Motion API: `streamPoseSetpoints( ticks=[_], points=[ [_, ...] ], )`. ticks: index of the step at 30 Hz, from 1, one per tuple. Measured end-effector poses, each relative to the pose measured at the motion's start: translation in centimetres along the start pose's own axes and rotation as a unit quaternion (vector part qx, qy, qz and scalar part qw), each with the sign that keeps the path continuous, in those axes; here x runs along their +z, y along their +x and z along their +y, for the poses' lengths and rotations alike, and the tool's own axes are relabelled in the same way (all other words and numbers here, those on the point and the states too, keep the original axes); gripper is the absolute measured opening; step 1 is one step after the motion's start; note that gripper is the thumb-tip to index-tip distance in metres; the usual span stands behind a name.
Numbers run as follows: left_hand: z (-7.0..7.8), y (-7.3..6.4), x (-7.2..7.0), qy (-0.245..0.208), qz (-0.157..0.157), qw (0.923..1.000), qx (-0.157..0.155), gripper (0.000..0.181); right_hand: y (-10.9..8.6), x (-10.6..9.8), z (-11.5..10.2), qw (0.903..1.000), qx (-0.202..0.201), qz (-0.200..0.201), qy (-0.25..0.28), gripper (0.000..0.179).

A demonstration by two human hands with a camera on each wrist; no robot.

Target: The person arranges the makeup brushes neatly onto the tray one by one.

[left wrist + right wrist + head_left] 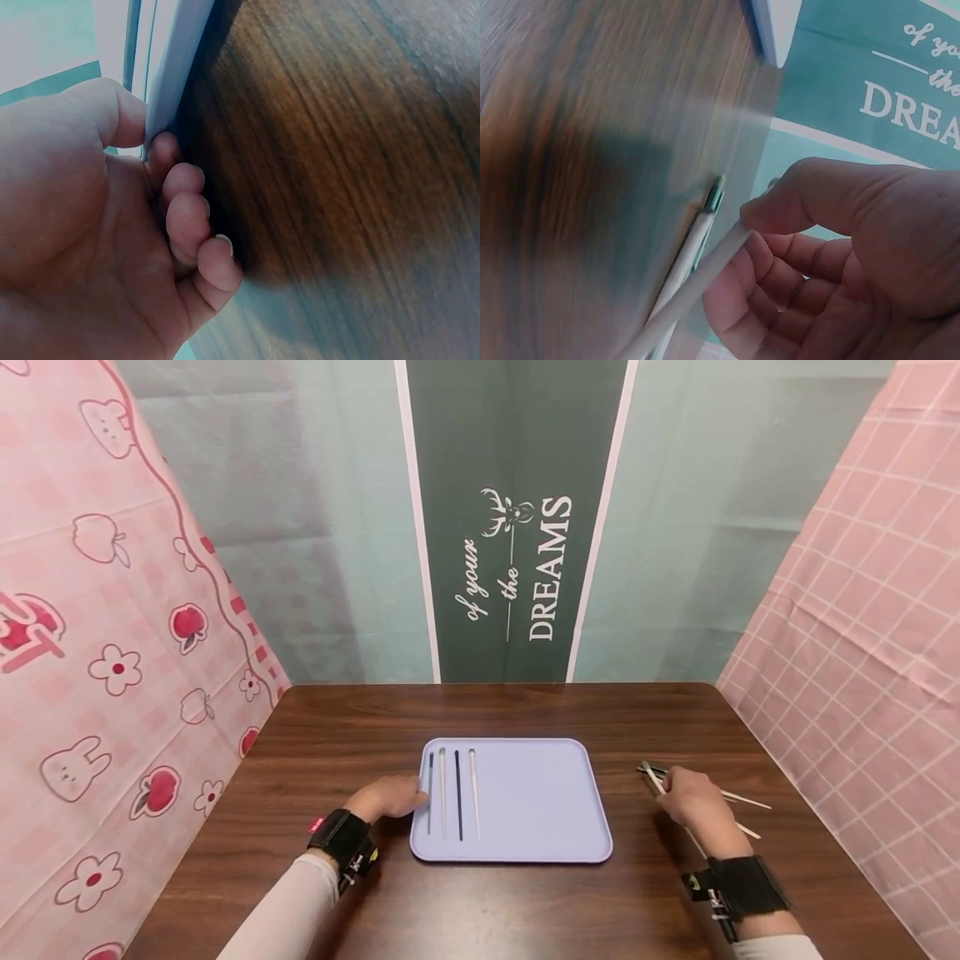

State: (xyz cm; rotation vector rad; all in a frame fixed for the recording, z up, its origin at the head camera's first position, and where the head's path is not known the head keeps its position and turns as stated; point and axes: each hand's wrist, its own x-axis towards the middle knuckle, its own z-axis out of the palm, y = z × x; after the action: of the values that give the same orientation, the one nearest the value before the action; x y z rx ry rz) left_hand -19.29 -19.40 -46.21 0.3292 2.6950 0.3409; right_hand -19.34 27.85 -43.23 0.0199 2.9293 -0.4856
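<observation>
My left hand (pixel 388 797) grips the left rim of a lavender tray (pixel 536 802). In the left wrist view its thumb lies over the rim and the fingers curl underneath. Several slim, tapered chopsticks, dark and pale, lie side by side at the tray's left, among them a black chopstick (pixel 458 797) and a pale chopstick (pixel 474 785). To the right of the tray, my right hand (pixel 692 799) pinches a pale chopstick (pixel 697 287) between thumb and fingers. Beneath it another chopstick (pixel 681 270), pale with a green end, lies on the table.
More pale chopsticks (pixel 746 799) stick out past the right hand on the brown wooden table (pixel 495 906). Behind the table hangs a green curtain (pixel 345 527) with white lettering. Pink patterned cloths flank both sides, one cloth (pixel 847 610) checked.
</observation>
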Motion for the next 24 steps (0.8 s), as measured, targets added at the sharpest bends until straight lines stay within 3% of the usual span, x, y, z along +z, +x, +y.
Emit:
streamPoseSetpoints(
  ticks=[7,11,15,24],
  points=[
    [0.1,0.0,-0.1,0.004,0.000,1.0000,0.002,0.024,0.4,0.6,-1.1,0.9995,-0.018,0.016,0.019,0.013],
    [0.1,-0.1,-0.1,0.005,0.003,1.0000,0.001,0.022,0.8,0.8,-1.8,0.9997,-0.022,0.005,0.012,0.011],
    [0.2,0.0,-0.1,0.002,0.004,1.0000,-0.003,0.024,1.2,1.1,-2.5,0.9997,-0.024,-0.008,0.008,0.018],
    [0.0,-0.2,0.1,0.009,0.010,0.9999,0.000,0.024,1.5,1.5,-4.4,0.9990,-0.044,0.006,0.005,0.024]
  ],
)
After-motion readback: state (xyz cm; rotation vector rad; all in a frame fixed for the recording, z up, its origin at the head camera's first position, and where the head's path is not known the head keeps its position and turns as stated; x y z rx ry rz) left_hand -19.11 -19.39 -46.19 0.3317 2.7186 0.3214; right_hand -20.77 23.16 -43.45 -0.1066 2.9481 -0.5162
